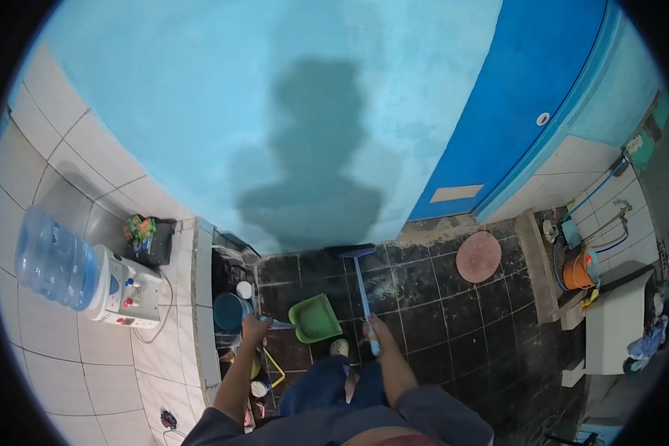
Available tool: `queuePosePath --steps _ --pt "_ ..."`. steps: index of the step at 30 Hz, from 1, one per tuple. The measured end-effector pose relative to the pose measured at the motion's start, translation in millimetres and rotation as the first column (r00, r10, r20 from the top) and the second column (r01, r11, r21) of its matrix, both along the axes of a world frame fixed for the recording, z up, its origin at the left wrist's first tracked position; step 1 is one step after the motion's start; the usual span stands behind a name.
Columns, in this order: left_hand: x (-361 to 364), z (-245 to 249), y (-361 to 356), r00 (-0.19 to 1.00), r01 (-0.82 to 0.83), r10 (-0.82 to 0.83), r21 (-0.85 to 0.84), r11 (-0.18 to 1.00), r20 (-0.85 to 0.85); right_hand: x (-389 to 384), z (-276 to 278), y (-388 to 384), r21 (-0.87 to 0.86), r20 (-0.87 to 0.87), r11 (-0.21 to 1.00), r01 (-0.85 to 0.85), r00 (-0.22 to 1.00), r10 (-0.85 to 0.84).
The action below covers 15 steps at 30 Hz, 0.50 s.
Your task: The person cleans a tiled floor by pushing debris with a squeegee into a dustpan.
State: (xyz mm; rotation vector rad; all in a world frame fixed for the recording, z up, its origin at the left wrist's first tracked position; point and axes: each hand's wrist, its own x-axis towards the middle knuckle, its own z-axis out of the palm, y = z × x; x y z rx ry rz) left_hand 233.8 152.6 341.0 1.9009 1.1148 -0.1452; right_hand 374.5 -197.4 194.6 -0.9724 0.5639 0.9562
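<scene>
My left hand [256, 329] is closed round the handle of a green dustpan [316, 319], which is held out over the dark tiled floor. In my right hand [378, 334] is the light blue handle of a broom [362, 286]. The broom's dark purple head lies at the foot of the light blue wall, ahead of me. The dustpan is to the left of the broom, apart from it. Pale dust or marks show on the tiles near the broom head.
A round pink mat [479, 256] lies on the floor near the blue door [513, 111]. At left, a water dispenser [130, 290] with a big bottle stands on a white-tiled ledge, above a blue bucket [230, 311]. An orange bucket [578, 269] is at right, beside a low kerb [535, 267].
</scene>
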Motion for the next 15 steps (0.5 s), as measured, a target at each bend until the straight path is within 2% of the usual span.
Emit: queuePosePath --steps 1,4,6,8,10,12,13,15 --pt "6.3 23.5 -11.5 0.997 -0.075 0.076 0.028 0.997 -0.033 -7.2 -0.2 -5.4 -0.006 -0.009 1.0 0.001 1.0 -0.001" --pt "-3.1 -2.3 1.5 0.998 -0.057 0.059 0.095 0.994 -0.015 -36.8 0.1 0.7 -0.046 -0.057 0.999 -0.006 0.998 0.004" --pt "-4.8 4.0 0.5 0.997 -0.069 0.072 0.07 0.995 -0.038 -64.1 2.4 -27.2 -0.15 -0.144 0.988 -0.032 0.99 0.01" --pt "-4.0 17.4 -3.1 0.995 -0.077 0.08 0.044 0.996 -0.061 -79.7 20.0 -49.9 -0.277 -0.166 0.949 -0.149 0.98 0.106" --pt "0.3 37.2 -10.9 0.996 -0.085 0.083 -0.073 0.994 -0.04 -76.3 56.7 -60.8 -0.229 -0.179 0.962 -0.146 0.978 0.106" --pt "6.3 48.1 -17.6 0.996 -0.085 0.082 -0.062 0.994 -0.045 -62.8 86.4 -59.0 -0.185 -0.185 0.973 -0.138 0.977 0.103" --pt "6.3 49.8 -19.3 0.995 -0.088 0.086 -0.049 0.995 -0.056 -58.6 98.4 -55.5 -0.17 -0.122 0.977 -0.131 0.986 0.111" --pt "1.3 2.3 1.2 0.998 -0.044 0.044 0.0 0.999 -0.046 -53.8 99.4 -48.5 -0.11 -0.004 0.988 -0.105 0.994 0.105"
